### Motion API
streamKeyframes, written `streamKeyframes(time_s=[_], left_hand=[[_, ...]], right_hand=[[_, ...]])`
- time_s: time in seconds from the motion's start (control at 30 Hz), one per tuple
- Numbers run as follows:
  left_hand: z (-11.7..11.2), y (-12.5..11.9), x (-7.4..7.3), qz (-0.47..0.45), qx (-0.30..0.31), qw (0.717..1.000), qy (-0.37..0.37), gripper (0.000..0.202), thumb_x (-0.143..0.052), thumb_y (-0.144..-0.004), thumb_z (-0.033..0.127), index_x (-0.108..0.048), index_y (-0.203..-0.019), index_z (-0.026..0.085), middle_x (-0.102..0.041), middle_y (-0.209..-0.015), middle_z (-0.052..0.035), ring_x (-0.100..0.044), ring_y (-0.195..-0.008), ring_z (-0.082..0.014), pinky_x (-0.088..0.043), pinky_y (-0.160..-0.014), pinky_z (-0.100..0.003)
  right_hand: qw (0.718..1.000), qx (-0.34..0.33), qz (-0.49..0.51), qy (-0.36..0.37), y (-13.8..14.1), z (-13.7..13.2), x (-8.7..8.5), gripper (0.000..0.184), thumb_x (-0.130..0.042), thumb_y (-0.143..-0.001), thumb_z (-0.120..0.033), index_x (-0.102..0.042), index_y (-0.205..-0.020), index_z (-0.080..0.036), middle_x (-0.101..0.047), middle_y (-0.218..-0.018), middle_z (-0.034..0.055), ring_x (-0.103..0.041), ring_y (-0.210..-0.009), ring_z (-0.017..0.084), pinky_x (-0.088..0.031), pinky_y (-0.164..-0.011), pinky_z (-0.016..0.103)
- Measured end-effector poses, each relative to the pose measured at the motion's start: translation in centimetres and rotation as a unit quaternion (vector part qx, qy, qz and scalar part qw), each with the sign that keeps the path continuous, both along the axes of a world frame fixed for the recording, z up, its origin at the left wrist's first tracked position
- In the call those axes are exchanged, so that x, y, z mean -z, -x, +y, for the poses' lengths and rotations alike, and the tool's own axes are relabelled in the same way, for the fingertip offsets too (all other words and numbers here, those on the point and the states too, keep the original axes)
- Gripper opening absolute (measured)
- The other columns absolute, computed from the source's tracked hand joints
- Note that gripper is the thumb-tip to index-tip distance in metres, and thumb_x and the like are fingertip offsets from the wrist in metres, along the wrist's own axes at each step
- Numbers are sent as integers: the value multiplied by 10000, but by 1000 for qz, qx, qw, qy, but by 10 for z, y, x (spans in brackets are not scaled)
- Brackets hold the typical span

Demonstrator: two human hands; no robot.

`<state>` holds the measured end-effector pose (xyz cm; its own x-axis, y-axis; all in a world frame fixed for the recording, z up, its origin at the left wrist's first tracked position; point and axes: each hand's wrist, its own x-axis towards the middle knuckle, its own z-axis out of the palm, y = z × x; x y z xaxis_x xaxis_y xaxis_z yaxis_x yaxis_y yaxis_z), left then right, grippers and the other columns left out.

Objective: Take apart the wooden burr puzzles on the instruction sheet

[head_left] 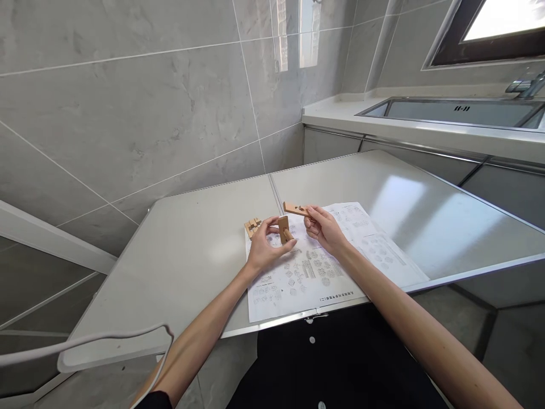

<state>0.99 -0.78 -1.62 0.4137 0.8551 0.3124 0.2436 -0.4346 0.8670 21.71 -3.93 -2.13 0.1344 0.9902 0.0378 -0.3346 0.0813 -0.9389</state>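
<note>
Two wood pieces held: left hand (267,245) pinches an upright block (283,229); right hand (324,228) grips a flat bar (296,209) just above. Diagram sheet (323,267) lies under both on the grey table (187,255); tiled wall beyond.

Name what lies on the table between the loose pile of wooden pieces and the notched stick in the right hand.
The left hand holding an upright wooden block, seen in the head view.

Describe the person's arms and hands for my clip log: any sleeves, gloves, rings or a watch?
Both arms are bare from above the elbow down. The left hand and right hand wear no gloves; no ring or watch shows. Only a dark sleeve edge appears at the left upper arm.
</note>
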Motion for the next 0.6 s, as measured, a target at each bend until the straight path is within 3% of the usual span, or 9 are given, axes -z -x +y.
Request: streamKeyframes(time_s=[0.13,0.23,0.37,0.6], left_hand=[[9,2,3,-116,32,977,177,654,-789,-818,558,-577,-1320,197,-709,-1281,-157,-707,-1151,-284,-548,-1030,-477],[12,4,0,-160,34,956,242,572,-710,-870,606,-618,-1250,188,-747,-1211,-142,-711,-1157,-283,-538,-1046,-473],[9,3,-7,-178,62,948,257,491,-579,-939,645,-671,-1110,194,-757,-1221,-128,-708,-1166,-288,-540,-1052,-477],[10,2,-9,-175,65,951,245,492,-510,-947,692,-650,-986,222,-768,-1205,-96,-714,-1150,-272,-549,-1029,-451]], right_hand=[[995,69,-67,22,4,4,9,402,-694,-865,-621,-555,-931,-249,-652,-752,-5,-437,-486,109,-352,-441,255],[985,99,-138,37,7,5,14,325,-645,-904,-550,-540,-950,-246,-712,-794,10,-503,-493,121,-389,-477,263],[959,130,-248,42,9,2,15,201,-606,-926,-435,-564,-931,-239,-764,-819,35,-603,-572,161,-458,-594,299],[903,152,-401,35,12,-1,16,155,-586,-942,-403,-543,-894,-262,-731,-742,13,-642,-682,224,-418,-624,325]])
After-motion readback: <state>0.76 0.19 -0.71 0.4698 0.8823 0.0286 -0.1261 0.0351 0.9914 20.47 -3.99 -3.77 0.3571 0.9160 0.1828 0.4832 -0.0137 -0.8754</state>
